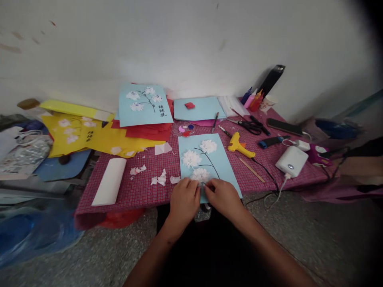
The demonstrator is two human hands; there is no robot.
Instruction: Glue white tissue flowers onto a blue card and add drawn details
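Observation:
A light blue sheet of paper (pixel 223 159) lies at the table's front edge, with thin dark stems drawn on it. Two ruffled white paper flowers, an upper one (pixel 208 146) and a left one (pixel 191 158), sit along the stems. Just below the third, lowest white flower (pixel 200 174), my left hand (pixel 185 199) and my right hand (pixel 225 198) come close together, fingers pinched. Anything between the fingertips is too small or hidden to name. Torn white paper scraps (pixel 161 178) lie left of the sheet.
A yellow glue gun (pixel 239 146), wooden stick (pixel 251 170), scissors (pixel 249 126) and white power bank (pixel 291 161) are on the right. At left stands a folded white paper stack (pixel 110 181). A finished-looking blue flower picture (pixel 145 105) leans behind, beside yellow sheets (pixel 110 139).

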